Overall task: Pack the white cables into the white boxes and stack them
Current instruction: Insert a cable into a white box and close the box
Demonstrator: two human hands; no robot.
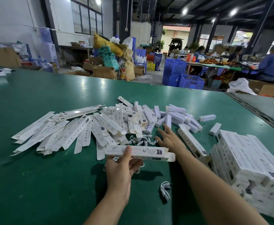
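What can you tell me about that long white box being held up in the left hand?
The long, slim white cardboard box lies roughly level above the green table, pinched by the left hand: thumb on top, fingers beneath its left part. Its right end is open, a flap sticking out. Small black printing and a dark label sit near that end.
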